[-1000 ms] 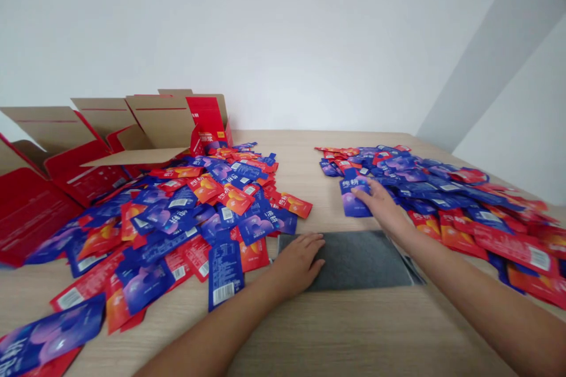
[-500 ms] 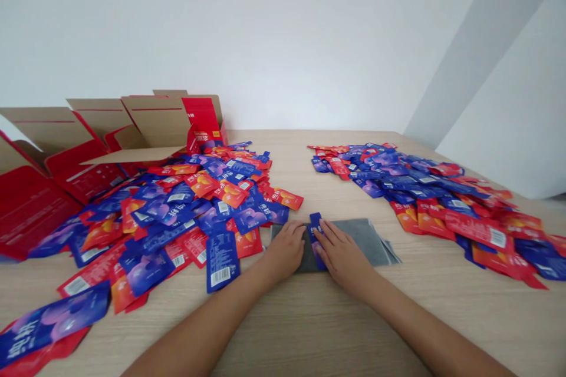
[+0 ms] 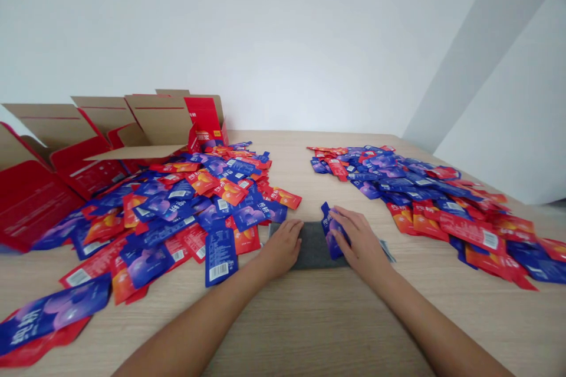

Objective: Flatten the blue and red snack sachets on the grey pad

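Note:
A grey pouch point(image 3: 313, 245) lies flat on the wooden table point(image 3: 309, 330) in front of me. My left hand point(image 3: 280, 247) rests on its left end, fingers together and pressing down. My right hand point(image 3: 360, 242) lies over the pouch's right part and holds a blue-purple sachet point(image 3: 331, 230) against it, the sachet's top corner sticking up past my fingers.
A big heap of red and blue sachets point(image 3: 177, 212) spreads to the left, a second heap point(image 3: 433, 200) to the right. Open red cardboard boxes point(image 3: 88, 141) stand at the back left. A white wall rises behind the table.
My right hand left the right heap with a blue sachet, brought it to the grey pouch near my left hand, then slid it rightward along the pouch.

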Motion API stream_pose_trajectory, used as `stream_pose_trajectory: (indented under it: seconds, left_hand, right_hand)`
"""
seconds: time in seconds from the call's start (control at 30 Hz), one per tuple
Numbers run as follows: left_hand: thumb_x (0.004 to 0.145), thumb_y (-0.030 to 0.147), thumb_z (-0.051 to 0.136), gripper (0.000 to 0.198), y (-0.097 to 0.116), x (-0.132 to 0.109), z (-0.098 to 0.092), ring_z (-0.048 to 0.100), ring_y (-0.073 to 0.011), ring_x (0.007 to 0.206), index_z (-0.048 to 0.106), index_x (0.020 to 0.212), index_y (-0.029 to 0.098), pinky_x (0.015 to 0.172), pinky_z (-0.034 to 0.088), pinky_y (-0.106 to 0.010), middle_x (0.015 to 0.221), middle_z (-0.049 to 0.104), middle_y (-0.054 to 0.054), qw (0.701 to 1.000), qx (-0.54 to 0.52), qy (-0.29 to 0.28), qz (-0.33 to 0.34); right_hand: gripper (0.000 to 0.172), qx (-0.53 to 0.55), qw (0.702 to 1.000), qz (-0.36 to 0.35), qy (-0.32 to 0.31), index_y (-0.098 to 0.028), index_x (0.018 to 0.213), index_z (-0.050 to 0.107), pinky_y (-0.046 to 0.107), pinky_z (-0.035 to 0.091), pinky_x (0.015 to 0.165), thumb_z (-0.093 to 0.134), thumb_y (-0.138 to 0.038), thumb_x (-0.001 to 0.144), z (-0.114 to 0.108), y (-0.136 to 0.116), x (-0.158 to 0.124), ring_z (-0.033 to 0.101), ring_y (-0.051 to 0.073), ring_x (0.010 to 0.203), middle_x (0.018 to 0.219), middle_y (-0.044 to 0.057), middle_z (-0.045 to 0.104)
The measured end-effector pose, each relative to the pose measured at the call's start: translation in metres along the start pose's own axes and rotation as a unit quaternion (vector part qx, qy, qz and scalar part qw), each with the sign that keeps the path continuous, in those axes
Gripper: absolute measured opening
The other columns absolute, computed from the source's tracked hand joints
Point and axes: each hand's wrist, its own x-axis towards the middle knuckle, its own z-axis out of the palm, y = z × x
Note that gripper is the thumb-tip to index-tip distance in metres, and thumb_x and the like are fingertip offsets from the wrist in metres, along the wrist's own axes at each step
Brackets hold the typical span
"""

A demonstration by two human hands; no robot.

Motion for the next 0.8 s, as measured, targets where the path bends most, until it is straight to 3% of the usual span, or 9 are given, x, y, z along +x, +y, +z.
stream_pose_trajectory:
  seconds: [0.1,0.2,0.33,0.43,0.6,0.67,0.8]
  left_hand:
    - [0.082,0.006,0.034,0.051,-0.003,0.0,0.004,0.036,-0.0247,0.126,0.03,0.133,0.01,0.103,0.033,-0.046,0.132,0.043,-0.017,1.0,-0.009,0.022,-0.01]
    - [0.079,0.002,0.029,0.058,-0.006,0.0,0.006,0.031,-0.0257,0.129,0.023,0.136,0.007,0.104,0.031,-0.049,0.135,0.038,-0.02,0.999,-0.017,0.038,-0.016]
    - [0.08,0.003,0.029,0.058,-0.009,0.0,0.008,0.032,-0.0248,0.129,0.022,0.137,0.009,0.103,0.032,-0.048,0.136,0.037,-0.019,0.999,-0.025,0.037,-0.017]
    - [0.08,0.004,0.03,0.056,-0.011,0.0,0.009,0.033,-0.0244,0.128,0.025,0.135,0.008,0.104,0.032,-0.047,0.134,0.039,-0.02,0.999,-0.027,0.033,-0.02]
    - [0.076,0.001,0.03,0.06,-0.01,0.001,0.009,0.034,-0.0224,0.127,0.025,0.136,0.01,0.104,0.033,-0.046,0.134,0.04,-0.017,0.999,-0.025,0.031,-0.023]
    - [0.076,0.001,0.03,0.06,-0.009,0.001,0.008,0.035,-0.0226,0.127,0.026,0.135,0.01,0.103,0.033,-0.046,0.134,0.04,-0.017,0.999,-0.023,0.031,-0.025]
    - [0.079,0.003,0.03,0.056,-0.008,0.001,0.006,0.035,-0.0234,0.127,0.028,0.135,0.01,0.103,0.033,-0.046,0.134,0.041,-0.017,0.999,-0.025,0.029,-0.03]
  right_hand:
    - [0.046,0.091,0.995,-0.034,-0.004,-0.027,0.138,0.033,0.045,0.045,0.094,0.037,-0.025,0.092,0.0,-0.012,-0.002,0.046,0.022,0.12,0.134,0.01,0.046]
    - [0.049,0.099,0.992,-0.05,-0.057,-0.026,0.142,0.026,0.046,0.039,0.101,0.033,-0.025,0.093,0.011,-0.018,-0.005,0.039,0.021,0.127,0.139,0.009,0.042]
    - [0.047,0.033,0.984,-0.063,-0.162,-0.019,0.139,0.034,0.046,0.033,0.105,0.033,-0.027,0.092,0.027,-0.019,-0.007,0.03,0.022,0.132,0.142,0.01,0.038]
    - [0.045,-0.03,0.974,-0.061,-0.214,-0.018,0.135,0.042,0.045,0.033,0.104,0.035,-0.031,0.092,0.03,-0.019,-0.007,0.032,0.022,0.131,0.14,0.01,0.04]
    - [0.051,-0.093,0.977,-0.005,-0.191,-0.011,0.126,0.053,0.05,0.036,0.101,0.042,-0.044,0.089,0.025,-0.015,-0.011,0.044,0.03,0.123,0.13,0.018,0.051]
    - [0.053,-0.078,0.981,-0.009,-0.177,-0.013,0.128,0.051,0.05,0.035,0.101,0.044,-0.046,0.087,0.026,-0.013,-0.013,0.04,0.029,0.126,0.132,0.017,0.049]
    - [0.065,-0.026,0.979,-0.059,-0.193,-0.016,0.14,0.031,0.048,0.031,0.105,0.048,-0.045,0.085,0.031,-0.016,-0.012,0.025,0.025,0.134,0.145,0.014,0.03]
